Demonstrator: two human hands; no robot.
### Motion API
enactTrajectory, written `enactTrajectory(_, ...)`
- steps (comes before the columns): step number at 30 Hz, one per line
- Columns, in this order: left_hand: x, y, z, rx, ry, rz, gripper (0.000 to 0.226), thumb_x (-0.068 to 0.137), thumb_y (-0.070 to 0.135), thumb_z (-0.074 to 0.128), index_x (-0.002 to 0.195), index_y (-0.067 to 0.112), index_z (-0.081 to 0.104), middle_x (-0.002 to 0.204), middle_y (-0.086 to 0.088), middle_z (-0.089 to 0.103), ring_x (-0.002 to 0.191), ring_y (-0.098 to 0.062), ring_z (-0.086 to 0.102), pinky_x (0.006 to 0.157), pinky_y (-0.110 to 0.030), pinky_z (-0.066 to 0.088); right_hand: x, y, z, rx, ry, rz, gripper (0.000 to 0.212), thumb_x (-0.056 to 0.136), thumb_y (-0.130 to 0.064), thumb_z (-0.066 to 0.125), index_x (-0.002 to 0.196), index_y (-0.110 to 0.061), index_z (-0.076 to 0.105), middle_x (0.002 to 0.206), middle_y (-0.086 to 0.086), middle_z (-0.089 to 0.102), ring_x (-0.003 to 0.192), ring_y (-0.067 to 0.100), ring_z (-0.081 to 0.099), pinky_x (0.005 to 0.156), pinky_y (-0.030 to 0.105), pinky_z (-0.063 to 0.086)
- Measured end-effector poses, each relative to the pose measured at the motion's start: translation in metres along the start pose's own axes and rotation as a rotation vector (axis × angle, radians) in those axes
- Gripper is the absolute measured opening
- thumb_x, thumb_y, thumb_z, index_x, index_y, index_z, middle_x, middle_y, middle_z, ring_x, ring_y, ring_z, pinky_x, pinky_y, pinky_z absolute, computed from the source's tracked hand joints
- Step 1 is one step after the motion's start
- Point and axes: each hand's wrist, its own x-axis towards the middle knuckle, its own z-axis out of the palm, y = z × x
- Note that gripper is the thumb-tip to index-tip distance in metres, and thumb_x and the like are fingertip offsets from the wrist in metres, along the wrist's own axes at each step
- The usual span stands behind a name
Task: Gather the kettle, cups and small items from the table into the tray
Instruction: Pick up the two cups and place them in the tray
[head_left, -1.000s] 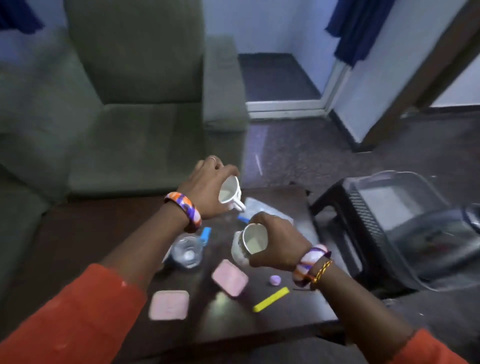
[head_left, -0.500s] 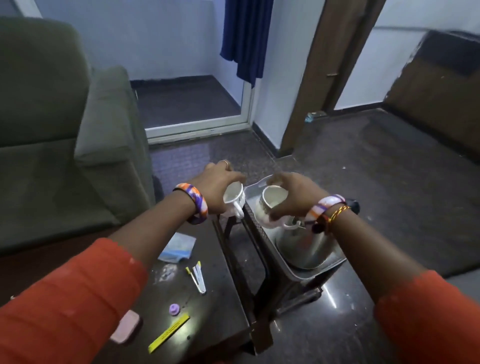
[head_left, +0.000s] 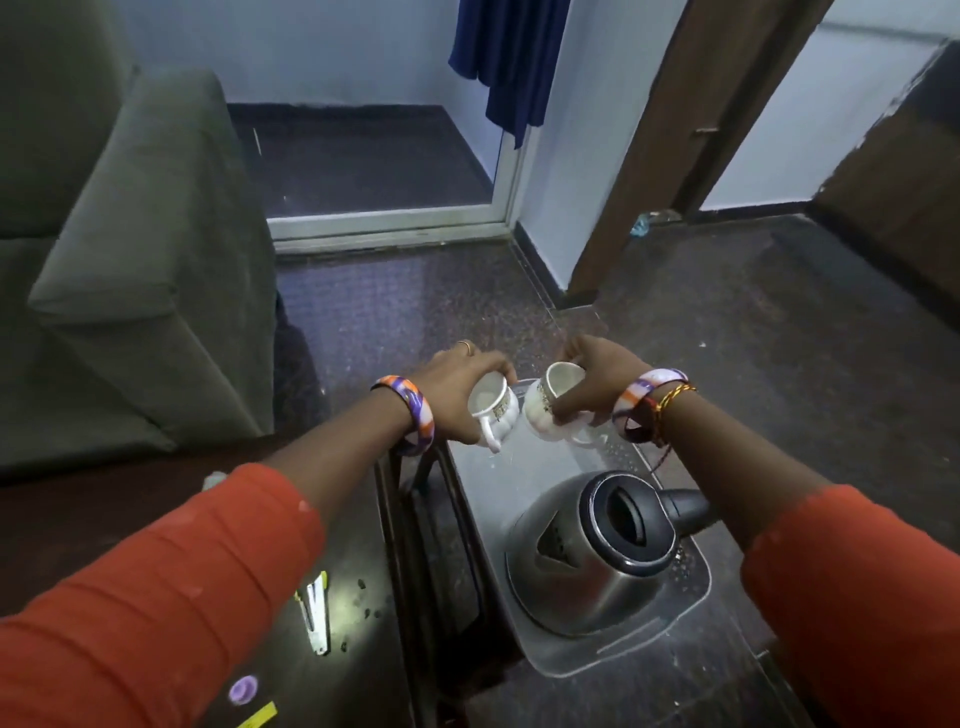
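Your left hand (head_left: 457, 387) grips one white cup (head_left: 493, 410) by its rim and body; your right hand (head_left: 597, 382) grips the second cup (head_left: 545, 410) the same way. Both cups hang tilted, nearly touching, over the 12 o'clock end of the tray (head_left: 483, 478). The kettle (head_left: 587, 556) already sits at the tray's 6 o'clock end. The likeliest trouble is the two cups knocking together as you lower them, since their sides are so close. Tilted as they are, either could land on its edge and roll. On the worktop (head_left: 358, 613) at 7 o'clock, a purple cap (head_left: 243, 690), a yellow strip (head_left: 257, 719) and some slim sachets (head_left: 317, 608) are not yet gathered.
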Motion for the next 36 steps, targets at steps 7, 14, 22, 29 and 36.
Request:
enactTrajectory(7, 0.051, -0.001, 0.042, -0.063, -0.055, -0.195, 0.06, 0.06, 0.029, 0.063, 0.118, 0.029, 0.05, 0.116, -0.012, 0.047, 0.112, -0.032, 0.048, 0.098, -0.039, 0.043, 0.081, 0.043, 0.009, -0.146, -0.152, -0.02, 0.063, 0.061, -0.022, 0.081, 0.115, -0.008, 0.051, 0.111, 0.013, 0.06, 0.097, 0.029, 0.06, 0.078, 0.041, 0.056)
enactTrajectory(14, 0.081, -0.004, 0.087, 0.21, -0.25, -0.377, 0.064, 0.072, 0.02, 0.069, 0.13, 0.025, 0.041, 0.135, -0.016, 0.036, 0.125, -0.037, 0.036, 0.094, -0.04, 0.042, 0.143, 0.075, 0.07, -0.128, -0.261, -0.066, 0.068, 0.059, -0.026, 0.082, 0.115, -0.006, 0.051, 0.122, 0.017, 0.057, 0.109, 0.031, 0.056, 0.075, 0.029, 0.043)
enactTrajectory(22, 0.092, -0.018, 0.111, 0.34, -0.154, -0.442, 0.071, 0.072, 0.017, 0.069, 0.134, 0.027, 0.035, 0.129, -0.01, 0.05, 0.123, -0.031, 0.046, 0.089, -0.04, 0.045, 0.156, 0.088, 0.096, -0.052, -0.253, -0.085, 0.076, 0.06, -0.026, 0.083, 0.123, -0.007, 0.047, 0.127, 0.016, 0.055, 0.117, 0.033, 0.052, 0.094, 0.036, 0.046)
enactTrajectory(29, 0.074, -0.013, 0.125, 0.455, 0.1, -0.424, 0.052, 0.048, 0.017, 0.079, 0.098, 0.014, 0.067, 0.108, -0.01, 0.069, 0.101, -0.027, 0.065, 0.08, -0.031, 0.054, 0.158, 0.109, 0.092, 0.441, -0.361, 0.227, 0.034, 0.073, -0.01, 0.074, 0.103, -0.008, 0.057, 0.1, 0.018, 0.058, 0.085, 0.035, 0.061, 0.085, 0.061, 0.051)
enactTrajectory(36, 0.071, -0.004, 0.14, 0.429, -0.005, -0.474, 0.027, 0.087, 0.024, 0.05, 0.11, 0.011, 0.058, 0.11, -0.012, 0.068, 0.107, -0.033, 0.059, 0.094, -0.035, 0.04, 0.16, 0.109, 0.088, 0.043, -0.475, 0.095, 0.041, 0.09, -0.007, 0.054, 0.129, 0.003, 0.048, 0.139, 0.024, 0.047, 0.13, 0.037, 0.043, 0.11, 0.04, 0.035)
